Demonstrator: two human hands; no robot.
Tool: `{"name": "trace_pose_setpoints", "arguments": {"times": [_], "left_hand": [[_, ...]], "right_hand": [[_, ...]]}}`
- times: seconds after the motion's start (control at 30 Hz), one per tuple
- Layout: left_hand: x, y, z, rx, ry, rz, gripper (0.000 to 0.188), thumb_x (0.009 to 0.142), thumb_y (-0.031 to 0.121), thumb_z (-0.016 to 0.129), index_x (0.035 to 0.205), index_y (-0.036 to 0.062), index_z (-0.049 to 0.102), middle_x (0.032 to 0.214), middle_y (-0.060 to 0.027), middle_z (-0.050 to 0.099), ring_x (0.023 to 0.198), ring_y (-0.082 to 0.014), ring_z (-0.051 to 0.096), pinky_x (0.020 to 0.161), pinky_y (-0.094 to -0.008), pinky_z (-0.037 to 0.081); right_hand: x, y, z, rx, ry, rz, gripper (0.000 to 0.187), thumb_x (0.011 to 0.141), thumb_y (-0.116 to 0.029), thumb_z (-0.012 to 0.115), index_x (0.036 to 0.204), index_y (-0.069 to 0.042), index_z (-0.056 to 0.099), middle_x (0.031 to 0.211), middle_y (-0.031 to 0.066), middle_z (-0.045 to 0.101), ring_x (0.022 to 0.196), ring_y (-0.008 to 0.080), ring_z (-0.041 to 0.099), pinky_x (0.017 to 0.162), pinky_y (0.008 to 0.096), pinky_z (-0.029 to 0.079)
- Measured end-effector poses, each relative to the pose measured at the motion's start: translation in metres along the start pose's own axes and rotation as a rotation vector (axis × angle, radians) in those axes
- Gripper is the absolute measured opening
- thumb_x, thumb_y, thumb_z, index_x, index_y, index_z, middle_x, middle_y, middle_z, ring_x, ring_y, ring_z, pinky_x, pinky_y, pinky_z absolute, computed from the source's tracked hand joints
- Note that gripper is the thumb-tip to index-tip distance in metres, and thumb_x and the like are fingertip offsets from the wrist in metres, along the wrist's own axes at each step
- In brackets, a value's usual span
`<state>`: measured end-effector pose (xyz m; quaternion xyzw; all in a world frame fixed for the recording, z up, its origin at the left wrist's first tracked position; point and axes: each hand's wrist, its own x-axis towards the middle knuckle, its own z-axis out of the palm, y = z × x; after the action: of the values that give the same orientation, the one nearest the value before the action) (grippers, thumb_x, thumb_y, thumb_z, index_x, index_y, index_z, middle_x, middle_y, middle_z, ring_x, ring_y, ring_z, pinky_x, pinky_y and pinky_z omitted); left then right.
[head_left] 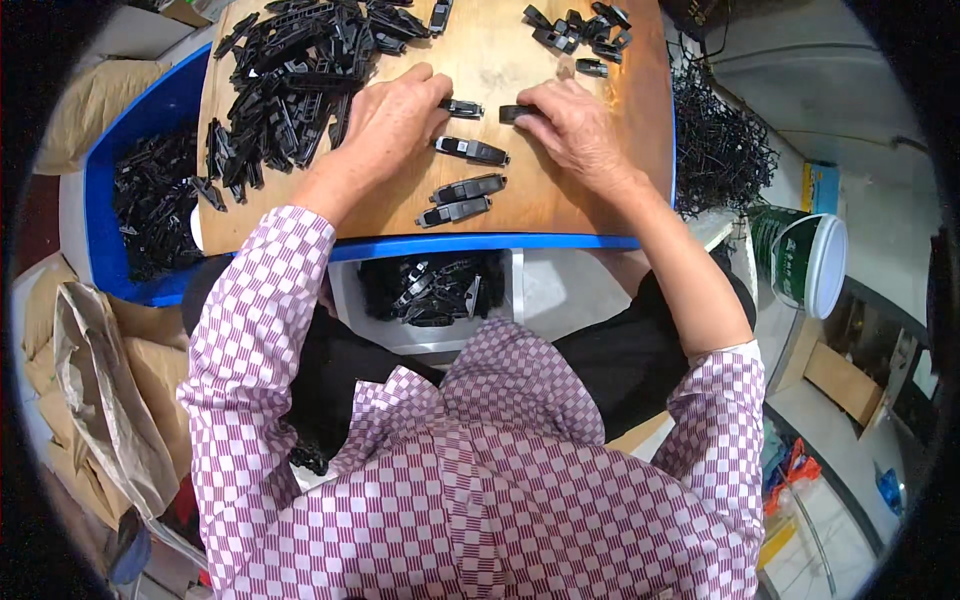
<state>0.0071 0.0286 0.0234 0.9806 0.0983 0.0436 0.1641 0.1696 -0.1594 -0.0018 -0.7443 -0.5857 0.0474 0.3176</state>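
Note:
On a wooden board, my left hand [402,112] is closed on the left end of a slim black plastic part [463,108], whose right end sticks out. Facing it across a small gap, my right hand [572,122] pinches a short black plastic piece [513,113] between thumb and fingers. Just below lies a similar long part [472,151], and nearer to me two more, an upper one [468,188] and a lower one [454,212], rest side by side. What exactly these parts are I cannot make out.
A heap of long black parts [300,80] covers the board's [590,200] left side; several short pieces [575,32] lie far right. A blue tray [100,215] stands left, a white drawer [345,310] of parts below, tangled black plastic [720,140] and a green bucket [785,255] right.

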Motion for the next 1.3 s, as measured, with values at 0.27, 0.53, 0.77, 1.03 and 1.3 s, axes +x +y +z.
{"name": "trace_pose_setpoints", "arguments": {"times": [0.27, 0.53, 0.77, 1.03, 1.3], "left_hand": [[-0.001, -0.012, -0.005, 0.012, -0.035, 0.024, 0.013, 0.083, 0.010, 0.069, 0.092, 0.0030, 0.062, 0.099, -0.0122, 0.061, 0.089, -0.0312, 0.065, 0.076, -0.0411, 0.054], [0.000, -0.002, -0.005, -0.063, 0.009, 0.103, 0.011, 0.082, 0.009, 0.068, 0.087, 0.0028, 0.060, 0.089, -0.0111, 0.059, 0.084, -0.0315, 0.065, 0.074, -0.0414, 0.053], [0.004, -0.006, -0.002, -0.138, 0.009, 0.161, 0.011, 0.081, 0.009, 0.067, 0.085, 0.0017, 0.059, 0.087, -0.0123, 0.059, 0.084, -0.0338, 0.064, 0.072, -0.0432, 0.052], [0.008, -0.008, -0.006, -0.129, -0.047, 0.124, 0.011, 0.081, 0.008, 0.067, 0.086, 0.0012, 0.060, 0.089, -0.0128, 0.060, 0.085, -0.0353, 0.063, 0.072, -0.0437, 0.052], [0.030, -0.015, -0.010, -0.169, 0.017, 0.001, 0.015, 0.085, 0.010, 0.064, 0.097, 0.0017, 0.061, 0.098, -0.0160, 0.065, 0.092, -0.0354, 0.065, 0.079, -0.0439, 0.054]], "right_hand": [[0.008, -0.013, -0.013, -0.302, -0.111, -0.124, 0.021, 0.084, -0.016, 0.070, 0.101, -0.005, 0.063, 0.091, 0.0113, 0.061, 0.085, 0.0317, 0.060, 0.075, 0.0404, 0.050], [0.017, -0.029, -0.009, -0.216, -0.247, -0.060, 0.019, 0.086, -0.019, 0.068, 0.098, -0.006, 0.062, 0.087, 0.0113, 0.064, 0.083, 0.0311, 0.064, 0.071, 0.0408, 0.051], [0.017, -0.031, -0.009, -0.196, -0.287, -0.027, 0.017, 0.086, -0.018, 0.068, 0.092, -0.006, 0.058, 0.082, 0.0129, 0.066, 0.077, 0.0334, 0.066, 0.065, 0.0430, 0.052], [0.020, -0.038, 0.033, -0.178, -0.090, -0.062, 0.019, 0.087, -0.020, 0.065, 0.084, -0.006, 0.053, 0.079, 0.0152, 0.065, 0.072, 0.0363, 0.065, 0.061, 0.0457, 0.052], [0.038, -0.011, -0.027, -0.356, -0.165, 0.094, 0.017, 0.088, -0.017, 0.062, 0.099, -0.007, 0.054, 0.100, 0.0165, 0.060, 0.092, 0.0353, 0.064, 0.073, 0.0448, 0.054]]}}
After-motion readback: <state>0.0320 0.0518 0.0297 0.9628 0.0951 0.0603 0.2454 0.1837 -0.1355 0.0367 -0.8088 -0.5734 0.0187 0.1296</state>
